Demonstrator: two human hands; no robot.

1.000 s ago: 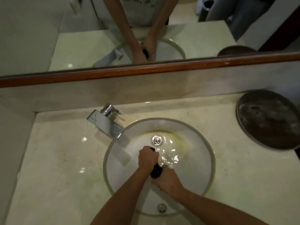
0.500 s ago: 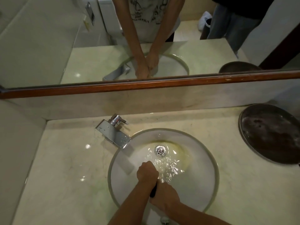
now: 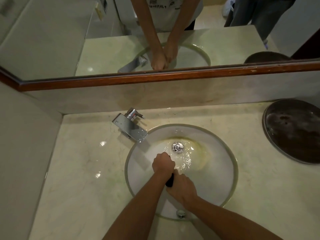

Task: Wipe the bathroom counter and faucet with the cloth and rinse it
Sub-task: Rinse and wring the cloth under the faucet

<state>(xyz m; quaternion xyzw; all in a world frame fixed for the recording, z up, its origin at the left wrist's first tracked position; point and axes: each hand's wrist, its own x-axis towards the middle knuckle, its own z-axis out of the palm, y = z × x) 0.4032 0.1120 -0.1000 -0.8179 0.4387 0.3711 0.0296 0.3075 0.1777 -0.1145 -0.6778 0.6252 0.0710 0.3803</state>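
You held your left hand (image 3: 163,164) and right hand (image 3: 182,187) together, both clenched round the dark cloth (image 3: 169,181) over the sink (image 3: 232,158), seemingly to wring it into the basin.

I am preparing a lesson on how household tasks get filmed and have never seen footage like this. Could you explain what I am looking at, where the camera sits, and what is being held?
No machine here: a person wears a camera on the head, looking down at their own arms. The left hand and right hand both grip a dark cloth, twisted between them over the round sink, where water ripples near the drain. A chrome faucet stands on the pale stone counter, a dark round tray at far right. The mirror above reflects the same hands.
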